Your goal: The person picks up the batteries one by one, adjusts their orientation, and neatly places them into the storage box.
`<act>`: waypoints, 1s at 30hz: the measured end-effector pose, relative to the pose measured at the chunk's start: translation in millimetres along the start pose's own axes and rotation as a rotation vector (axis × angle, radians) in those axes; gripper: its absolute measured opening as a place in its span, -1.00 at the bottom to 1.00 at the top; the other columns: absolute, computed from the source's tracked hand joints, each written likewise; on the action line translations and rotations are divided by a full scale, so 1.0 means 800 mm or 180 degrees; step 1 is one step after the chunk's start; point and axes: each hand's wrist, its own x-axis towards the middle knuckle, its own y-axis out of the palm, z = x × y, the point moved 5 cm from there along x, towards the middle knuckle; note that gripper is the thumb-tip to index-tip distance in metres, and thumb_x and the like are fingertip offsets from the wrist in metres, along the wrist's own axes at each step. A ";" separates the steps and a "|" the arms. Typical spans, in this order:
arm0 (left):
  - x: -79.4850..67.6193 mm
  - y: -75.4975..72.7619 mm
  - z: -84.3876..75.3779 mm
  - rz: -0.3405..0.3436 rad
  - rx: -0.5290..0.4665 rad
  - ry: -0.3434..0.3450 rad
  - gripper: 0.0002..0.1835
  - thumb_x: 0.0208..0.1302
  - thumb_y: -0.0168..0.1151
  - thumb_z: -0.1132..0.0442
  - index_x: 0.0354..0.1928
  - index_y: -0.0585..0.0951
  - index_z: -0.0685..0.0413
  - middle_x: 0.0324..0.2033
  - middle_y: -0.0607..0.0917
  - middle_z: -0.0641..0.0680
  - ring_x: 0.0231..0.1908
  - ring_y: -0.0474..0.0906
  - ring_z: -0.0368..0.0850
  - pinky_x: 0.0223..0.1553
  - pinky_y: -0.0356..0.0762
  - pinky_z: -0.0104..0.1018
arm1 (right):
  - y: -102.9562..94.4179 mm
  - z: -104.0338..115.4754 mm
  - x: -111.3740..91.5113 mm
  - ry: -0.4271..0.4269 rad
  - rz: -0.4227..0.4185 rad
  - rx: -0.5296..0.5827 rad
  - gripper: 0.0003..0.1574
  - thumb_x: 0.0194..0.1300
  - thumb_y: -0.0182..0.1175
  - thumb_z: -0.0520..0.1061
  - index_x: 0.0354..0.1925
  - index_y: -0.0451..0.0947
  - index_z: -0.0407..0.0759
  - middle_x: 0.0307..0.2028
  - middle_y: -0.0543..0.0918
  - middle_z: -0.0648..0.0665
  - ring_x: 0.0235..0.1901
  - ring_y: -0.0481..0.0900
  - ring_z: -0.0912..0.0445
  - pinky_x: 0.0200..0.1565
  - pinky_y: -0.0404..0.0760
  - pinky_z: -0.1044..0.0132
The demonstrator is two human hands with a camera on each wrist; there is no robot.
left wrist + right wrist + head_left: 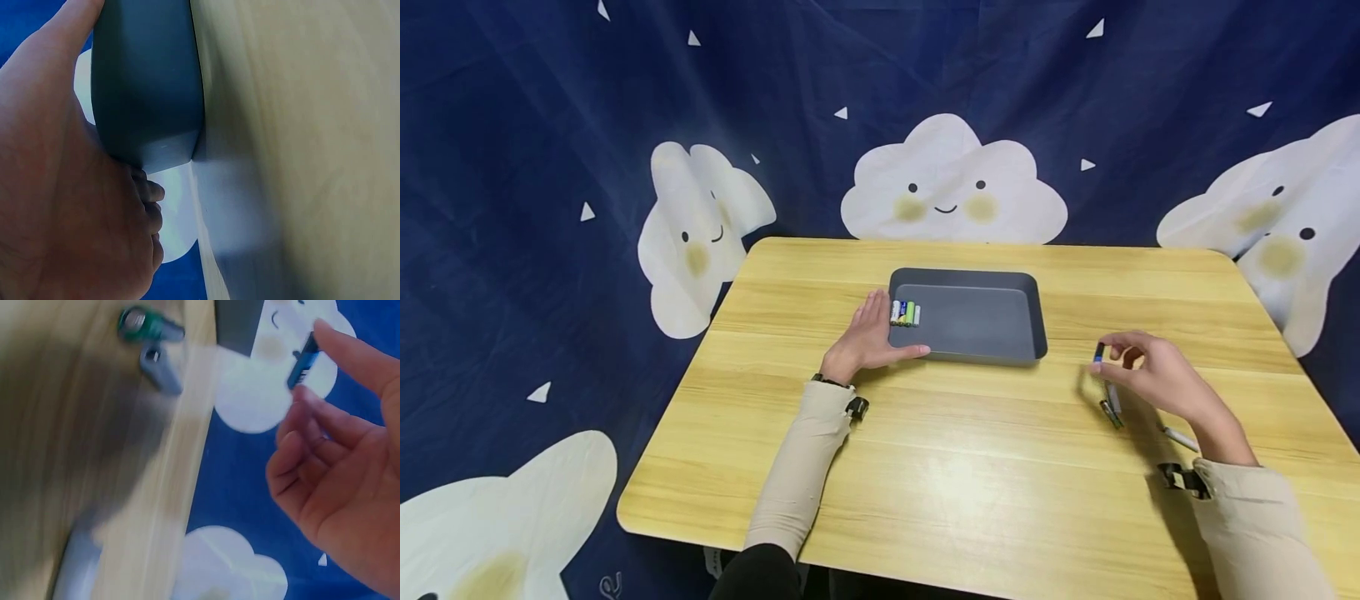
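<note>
My right hand (pixel 1159 377) pinches a blue-and-black battery (pixel 303 360) between thumb and fingertips, above the table at the right. Below it lie a green battery (pixel 140 325) and a grey battery (pixel 162 370), side by side. Nearer the right wrist is a pale battery (pixel 1182 438), partly hidden by the arm. At the dark grey tray (pixel 981 327), my left hand (pixel 871 337) rests with straight fingers along the left side and the thumb at the front rim. Inside that tray, several batteries (pixel 909 313) stand in a row against the left wall.
The tray sits toward the back of a light wooden table (pixel 970 467) with rounded corners. Behind the table hangs a dark blue curtain (pixel 805 100) printed with white clouds and small triangles. Each wrist wears a black strap.
</note>
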 end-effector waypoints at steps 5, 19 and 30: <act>0.007 0.006 0.005 0.0074 -0.0014 -0.0033 0.52 0.04 0.10 -0.71 0.65 -0.38 0.16 0.67 -0.37 0.16 0.68 -0.48 0.00 0.70 -0.41 -0.11 | 0.012 0.019 0.019 -0.0217 -0.0163 0.0216 -0.46 0.27 0.47 -0.11 0.13 0.63 -0.35 -0.29 0.59 -0.14 -0.40 0.47 0.30 -0.43 0.44 0.47; 0.003 0.003 0.004 0.0108 -0.0008 -0.0084 0.49 0.07 0.13 -0.67 0.65 -0.39 0.14 0.67 -0.39 0.15 0.68 -0.49 0.01 0.70 -0.40 -0.09 | 0.052 0.058 0.076 -0.0246 -0.0101 0.0752 -0.50 0.28 0.46 -0.15 0.14 0.63 -0.29 -0.47 0.37 -0.04 -0.55 0.29 0.23 -0.52 0.27 0.37; -0.005 -0.002 0.000 -0.0045 -0.0029 0.0005 0.49 0.06 0.12 -0.69 0.66 -0.31 0.19 0.68 -0.30 0.19 0.69 -0.40 0.04 0.70 -0.34 -0.07 | 0.081 0.091 0.111 -0.0345 0.0118 0.1318 -0.47 0.35 0.41 -0.10 0.22 0.59 -0.23 -0.55 0.17 -0.01 -0.62 0.00 0.14 -0.43 0.20 0.28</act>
